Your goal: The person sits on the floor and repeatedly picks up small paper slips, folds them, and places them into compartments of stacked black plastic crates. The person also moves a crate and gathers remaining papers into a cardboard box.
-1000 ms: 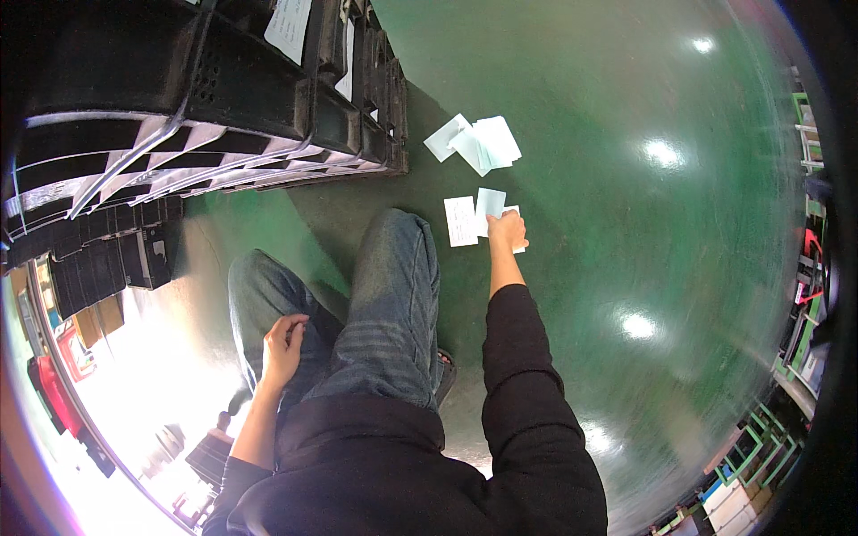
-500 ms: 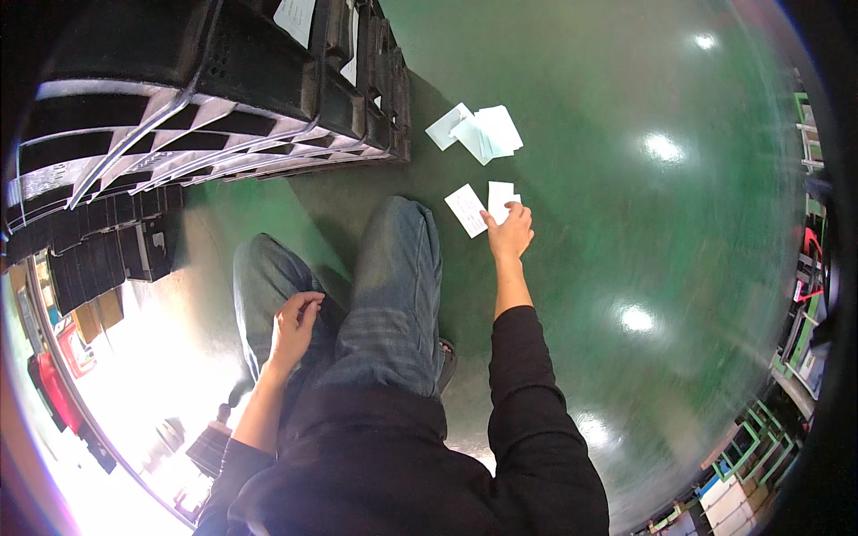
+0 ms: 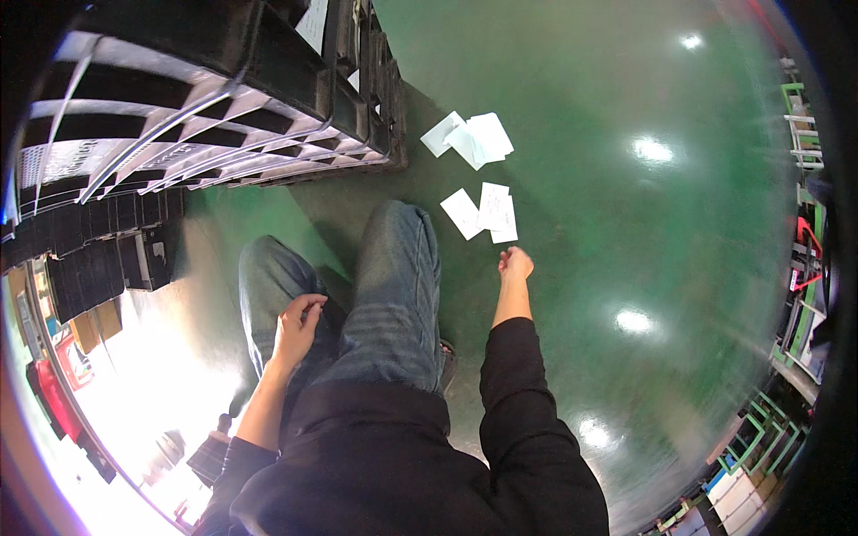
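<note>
Just short of the nearer paper cards, my right hand (image 3: 516, 262) hovers over the floor with its fingers curled in and nothing showing in them. Two white cards (image 3: 505, 223) with writing overlap there, and a third white card (image 3: 460, 214) lies tilted at their left. Farther off, several pale cards (image 3: 485, 138) form a loose fanned pile on the green floor (image 3: 608, 232). My left hand (image 3: 299, 326) rests on my left knee, fingers bent and closed, with no object visible in it.
Large black plastic crates (image 3: 295, 80) stand at the upper left, with papers on their sides. Black boxes (image 3: 89, 268) sit farther left beside a brightly lit area. Green metal frames (image 3: 760, 438) line the right rim.
My right hand has drawn back toward me from the nearer cards and closed. The overlapping pair there is now uncovered. My left hand stays on the knee.
</note>
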Tool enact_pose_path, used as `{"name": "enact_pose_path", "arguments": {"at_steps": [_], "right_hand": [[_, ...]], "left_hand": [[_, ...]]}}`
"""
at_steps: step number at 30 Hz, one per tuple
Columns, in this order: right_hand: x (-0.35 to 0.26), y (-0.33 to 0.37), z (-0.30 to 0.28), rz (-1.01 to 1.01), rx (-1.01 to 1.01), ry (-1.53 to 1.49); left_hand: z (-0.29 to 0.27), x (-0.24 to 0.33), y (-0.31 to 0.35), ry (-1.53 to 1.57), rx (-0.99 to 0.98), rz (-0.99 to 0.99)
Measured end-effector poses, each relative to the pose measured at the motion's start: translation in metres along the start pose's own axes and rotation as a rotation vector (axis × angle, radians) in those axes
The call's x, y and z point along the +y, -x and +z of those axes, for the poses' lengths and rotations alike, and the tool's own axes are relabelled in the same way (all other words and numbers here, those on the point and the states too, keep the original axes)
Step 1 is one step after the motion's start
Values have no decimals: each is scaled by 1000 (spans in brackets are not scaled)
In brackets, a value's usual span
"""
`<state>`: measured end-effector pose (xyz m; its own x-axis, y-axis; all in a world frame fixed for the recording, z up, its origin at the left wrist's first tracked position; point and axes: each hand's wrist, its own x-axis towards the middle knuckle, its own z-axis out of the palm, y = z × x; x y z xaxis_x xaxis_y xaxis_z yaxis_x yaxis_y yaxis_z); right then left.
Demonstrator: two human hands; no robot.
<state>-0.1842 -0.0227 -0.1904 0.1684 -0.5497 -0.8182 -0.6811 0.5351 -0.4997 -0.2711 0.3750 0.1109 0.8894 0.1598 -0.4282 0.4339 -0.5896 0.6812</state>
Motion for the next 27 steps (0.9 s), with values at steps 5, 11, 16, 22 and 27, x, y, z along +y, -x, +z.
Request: {"name": "enact_pose_path", "arguments": {"at_steps": [5, 11, 16, 22, 27], "right_hand": [[7, 19, -16, 215, -10, -73], [-2, -13, 34, -169, 303, 143], [-26, 9, 0, -467, 336, 361], [-115, 176, -55, -1311, -182, 814], [-176, 352, -34, -1681, -1002, 898]], "left_hand": [[3, 13, 0, 47, -16, 45], [-7, 9, 21, 3, 55, 53], [-14, 14, 32, -72, 8, -43], [3, 93, 4, -154, 8, 488], [8, 166, 5, -114, -77, 550]]}}
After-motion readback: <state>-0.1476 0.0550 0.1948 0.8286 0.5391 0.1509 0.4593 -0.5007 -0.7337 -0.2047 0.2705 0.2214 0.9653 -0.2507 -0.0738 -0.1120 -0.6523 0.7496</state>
